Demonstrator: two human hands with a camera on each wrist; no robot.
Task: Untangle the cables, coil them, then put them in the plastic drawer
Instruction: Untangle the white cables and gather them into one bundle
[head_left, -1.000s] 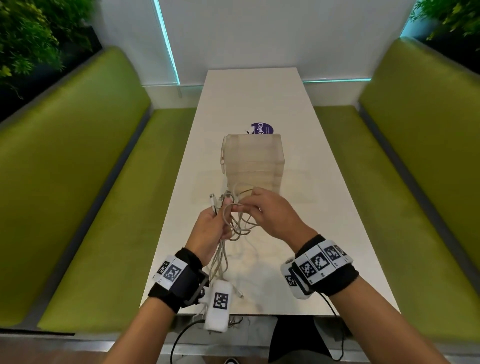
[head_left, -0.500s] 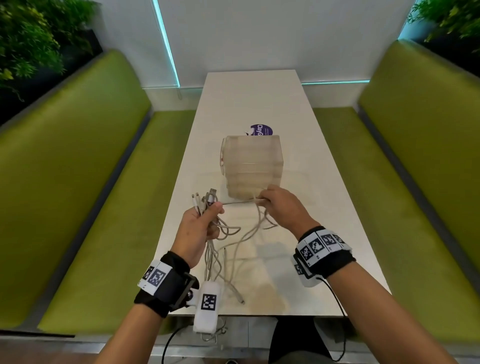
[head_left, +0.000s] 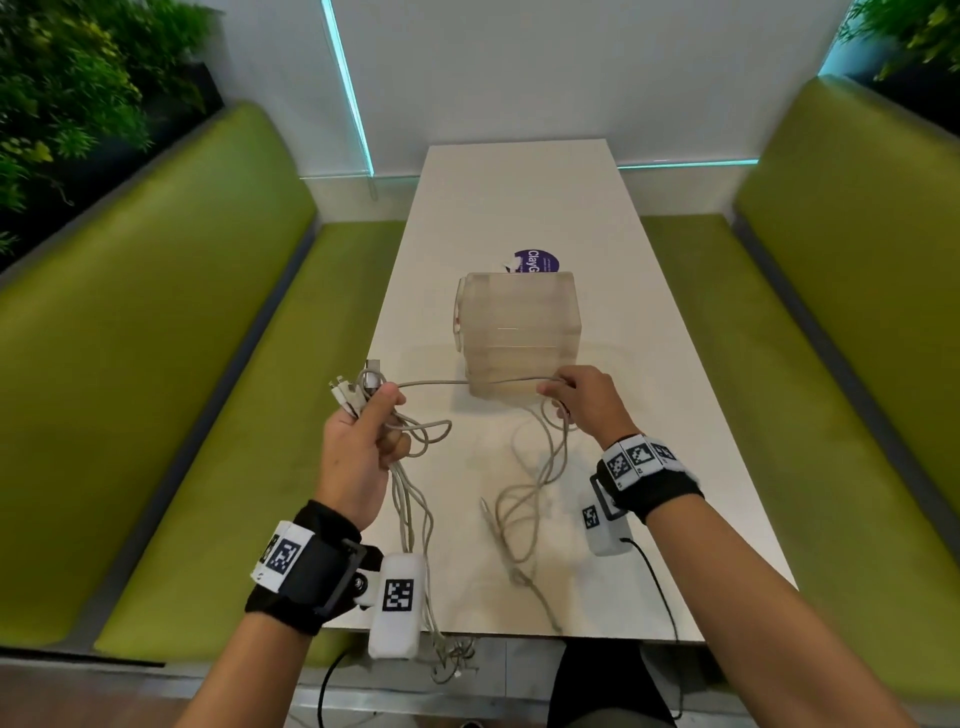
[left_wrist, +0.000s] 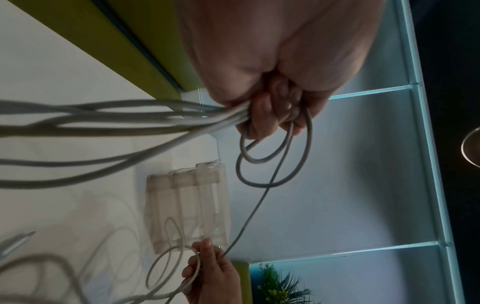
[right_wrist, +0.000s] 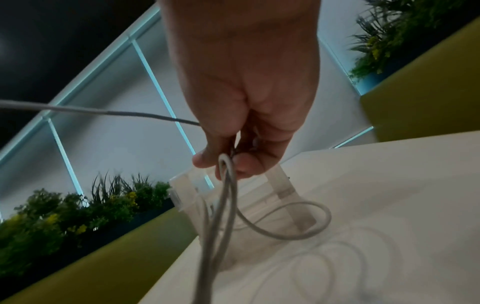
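Observation:
My left hand (head_left: 363, 431) grips a bundle of grey-white cables (head_left: 410, 499) with several plug ends (head_left: 350, 392) sticking out above the fist. In the left wrist view the cables (left_wrist: 130, 121) fan out from the curled fingers (left_wrist: 270, 115). One cable (head_left: 467, 383) runs taut across to my right hand (head_left: 576, 400), which pinches it in front of the translucent plastic drawer unit (head_left: 519, 332). Loops hang from the right hand (right_wrist: 233, 156) down onto the table (right_wrist: 389, 205). The drawers look closed.
The white table (head_left: 675, 415) is long and narrow, with green bench seats (head_left: 208, 389) on both sides. A purple round sticker (head_left: 537, 260) lies behind the drawer unit. Loose cable ends (head_left: 452, 665) dangle over the table's near edge.
My hands have moved apart: the left went left, the right went right in front of the drawer unit, and one cable now stretches straight between them.

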